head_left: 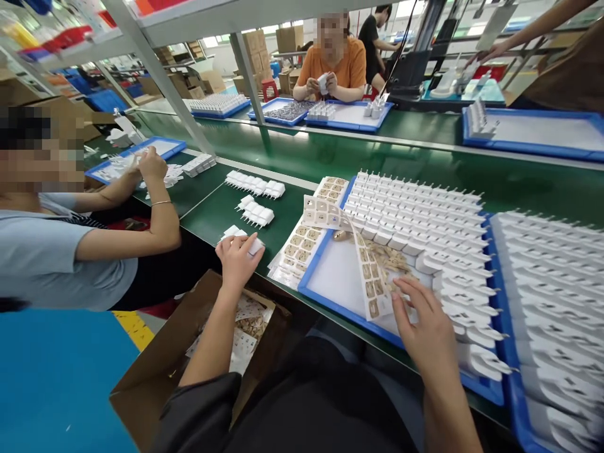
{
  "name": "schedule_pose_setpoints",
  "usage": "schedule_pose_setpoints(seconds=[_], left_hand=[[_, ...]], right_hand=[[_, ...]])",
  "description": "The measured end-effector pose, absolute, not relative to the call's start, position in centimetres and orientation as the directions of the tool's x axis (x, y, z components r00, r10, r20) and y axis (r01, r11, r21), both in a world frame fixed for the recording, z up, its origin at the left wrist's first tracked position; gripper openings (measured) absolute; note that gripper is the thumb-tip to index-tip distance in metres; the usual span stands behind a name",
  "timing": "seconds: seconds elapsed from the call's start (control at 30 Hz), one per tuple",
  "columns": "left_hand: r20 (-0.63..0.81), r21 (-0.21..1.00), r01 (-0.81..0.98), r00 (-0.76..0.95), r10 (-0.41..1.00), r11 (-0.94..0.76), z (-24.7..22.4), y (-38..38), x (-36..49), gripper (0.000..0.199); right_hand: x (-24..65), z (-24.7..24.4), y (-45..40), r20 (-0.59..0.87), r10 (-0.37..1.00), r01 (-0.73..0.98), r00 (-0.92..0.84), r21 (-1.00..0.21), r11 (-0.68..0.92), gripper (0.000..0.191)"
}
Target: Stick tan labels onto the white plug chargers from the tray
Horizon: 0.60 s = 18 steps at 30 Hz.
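Observation:
My left hand (240, 259) rests over a small row of white plastic parts (232, 233) at the near edge of the green table, its fingers on them. Over the blue-rimmed tray (314, 261), my right hand (422, 318) has thumb and fingers apart, close to the lower end of a curled label sheet (372, 277). Nothing shows between those fingers. Rows of white adapters (410, 214) with metal pins fill the tray's back and right side. Small tan pieces (389, 257) lie loose in its middle. Stacked label sheets (302, 245) sit left of the tray.
Two more groups of white parts (255, 184) stand beyond my left hand. A second full tray (509, 352) is at the right. An open cardboard box (160, 365) sits below the table edge. One person works at the left, others across the table.

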<state>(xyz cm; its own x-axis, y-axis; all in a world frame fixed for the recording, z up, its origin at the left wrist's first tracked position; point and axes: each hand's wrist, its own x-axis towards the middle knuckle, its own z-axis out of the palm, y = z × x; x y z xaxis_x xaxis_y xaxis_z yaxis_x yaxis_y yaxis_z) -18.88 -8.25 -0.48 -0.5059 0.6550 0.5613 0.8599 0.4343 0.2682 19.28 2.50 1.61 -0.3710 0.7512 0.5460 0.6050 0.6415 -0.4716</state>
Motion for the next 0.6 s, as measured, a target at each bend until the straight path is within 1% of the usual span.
schedule_pose_setpoints(seconds=[0.07, 0.13, 0.27, 0.33, 0.4, 0.43, 0.47, 0.53, 0.6], left_hand=[[0.529, 0.205, 0.847, -0.518, 0.672, 0.490, -1.4, -8.4, -20.7, 0.033], [0.517, 0.190, 0.827, -0.542, 0.662, 0.529, -1.9, -8.7, -21.8, 0.036], [0.526, 0.243, 0.788, -0.597, 0.605, 0.566, -1.7, -8.8, -22.6, 0.044], [0.550, 0.308, 0.788, -0.605, 0.576, 0.533, -1.1, -8.4, -21.6, 0.045], [0.564, 0.412, 0.818, -0.575, 0.593, 0.401, -0.1, -7.7, -19.2, 0.040], [0.558, 0.472, 0.830, -0.542, 0.629, 0.297, 0.4, -7.2, -17.4, 0.036], [0.540, 0.533, 0.827, -0.495, 0.681, 0.180, 0.9, -6.7, -15.3, 0.031], [0.464, 0.630, 0.776, -0.360, 0.809, -0.017, 1.9, -5.6, -10.7, 0.026], [0.368, 0.679, 0.726, -0.206, 0.907, -0.111, 2.6, -4.4, -6.2, 0.028]], right_hand=[[19.4, 1.3, 2.6, 0.535, 0.759, 0.602, -0.370, -0.484, 0.635, 0.024], [19.4, 1.3, 2.6, 0.530, 0.765, 0.593, -0.366, -0.500, 0.631, 0.023], [19.2, 1.6, 2.0, 0.521, 0.753, 0.525, -0.402, -0.543, 0.656, 0.022], [18.8, 1.6, 1.4, 0.489, 0.736, 0.489, -0.468, -0.551, 0.676, 0.030], [18.2, 1.4, 0.8, 0.450, 0.727, 0.486, -0.519, -0.544, 0.684, 0.046], [17.8, 1.2, 0.4, 0.438, 0.732, 0.499, -0.523, -0.539, 0.679, 0.052], [17.4, 0.9, 0.1, 0.434, 0.743, 0.516, -0.510, -0.537, 0.667, 0.053], [16.6, 0.5, -0.4, 0.452, 0.764, 0.540, -0.460, -0.541, 0.645, 0.048], [16.3, 0.3, -0.9, 0.481, 0.764, 0.534, -0.430, -0.547, 0.645, 0.040]])
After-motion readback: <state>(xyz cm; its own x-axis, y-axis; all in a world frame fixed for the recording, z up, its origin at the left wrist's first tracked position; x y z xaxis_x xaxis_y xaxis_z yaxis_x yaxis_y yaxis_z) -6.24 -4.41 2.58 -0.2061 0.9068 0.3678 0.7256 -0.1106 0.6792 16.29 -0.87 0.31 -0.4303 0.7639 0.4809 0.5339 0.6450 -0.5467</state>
